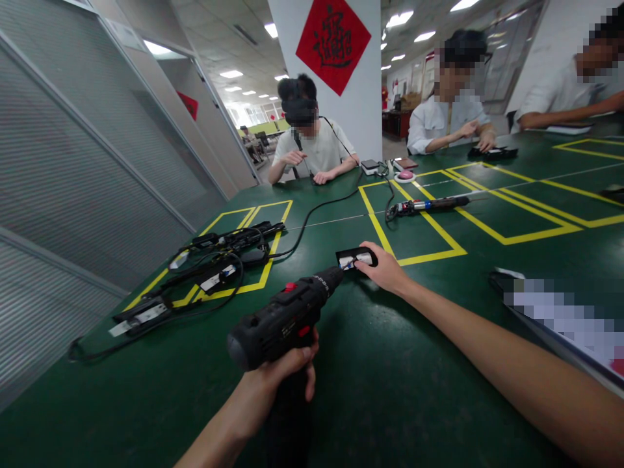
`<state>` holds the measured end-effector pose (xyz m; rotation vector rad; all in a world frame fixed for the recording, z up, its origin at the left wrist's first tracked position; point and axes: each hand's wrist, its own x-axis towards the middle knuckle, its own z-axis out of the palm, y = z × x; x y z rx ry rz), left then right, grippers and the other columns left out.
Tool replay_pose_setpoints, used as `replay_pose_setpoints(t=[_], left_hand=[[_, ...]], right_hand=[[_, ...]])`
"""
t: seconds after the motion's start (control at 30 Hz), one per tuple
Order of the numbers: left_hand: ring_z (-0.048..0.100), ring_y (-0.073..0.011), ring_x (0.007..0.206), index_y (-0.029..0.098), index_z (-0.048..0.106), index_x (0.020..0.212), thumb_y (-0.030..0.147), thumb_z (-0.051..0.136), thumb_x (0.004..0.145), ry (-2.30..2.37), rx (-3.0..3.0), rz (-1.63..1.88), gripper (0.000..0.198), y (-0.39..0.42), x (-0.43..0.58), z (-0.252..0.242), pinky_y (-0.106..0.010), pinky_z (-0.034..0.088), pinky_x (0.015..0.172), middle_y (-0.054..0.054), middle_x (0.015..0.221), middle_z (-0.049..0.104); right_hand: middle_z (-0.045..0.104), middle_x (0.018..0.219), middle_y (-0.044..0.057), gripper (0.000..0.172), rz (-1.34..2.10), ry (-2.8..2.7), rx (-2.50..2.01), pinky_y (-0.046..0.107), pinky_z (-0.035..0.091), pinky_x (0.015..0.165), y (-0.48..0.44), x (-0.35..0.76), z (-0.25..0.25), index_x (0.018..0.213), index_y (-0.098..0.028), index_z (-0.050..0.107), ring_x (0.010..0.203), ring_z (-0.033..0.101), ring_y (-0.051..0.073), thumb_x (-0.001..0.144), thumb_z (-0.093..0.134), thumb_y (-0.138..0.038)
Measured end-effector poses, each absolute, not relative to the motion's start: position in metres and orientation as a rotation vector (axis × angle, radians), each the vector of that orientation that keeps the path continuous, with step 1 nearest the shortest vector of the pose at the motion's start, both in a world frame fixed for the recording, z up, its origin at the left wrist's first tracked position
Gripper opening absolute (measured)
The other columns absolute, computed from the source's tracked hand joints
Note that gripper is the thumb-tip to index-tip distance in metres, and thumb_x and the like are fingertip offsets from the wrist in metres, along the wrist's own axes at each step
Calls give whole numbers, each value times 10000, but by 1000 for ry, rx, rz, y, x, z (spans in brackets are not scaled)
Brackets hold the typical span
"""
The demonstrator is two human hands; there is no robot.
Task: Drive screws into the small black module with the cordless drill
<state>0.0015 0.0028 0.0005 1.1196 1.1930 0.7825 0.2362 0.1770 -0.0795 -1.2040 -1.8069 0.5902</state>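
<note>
My left hand (pixel 292 370) is wrapped round the handle of a black cordless drill (pixel 280 320) with red buttons. The drill points away from me, and its chuck end reaches the near left side of a small black casing (pixel 347 253) with white inside. Whether the bit touches the casing I cannot tell. The fingers of my right hand (pixel 383 268) grip the casing from the right, holding it at the green table (pixel 370 364).
Black cabled devices (pixel 221 257) lie on the left within yellow tape. A rod-shaped device (pixel 429 205) with wires lies further back to the right. A flat dark-edged object (pixel 560 318) is at the right. Several people sit across the table, one (pixel 312 130) directly opposite.
</note>
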Motion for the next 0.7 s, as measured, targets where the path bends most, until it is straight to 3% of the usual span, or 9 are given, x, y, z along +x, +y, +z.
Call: replay_pose_setpoints(t=[0.7], left_hand=[[589, -133, 495, 149, 550, 997, 336, 604, 814, 1196, 1102, 780, 267, 3, 1, 0, -308, 443, 564, -5, 754, 588]], right_hand=[[636, 1050, 51, 372, 576, -1816, -1192, 344, 459, 834, 177, 236, -79, 1156, -220, 553, 929, 594, 203, 801, 600, -322]])
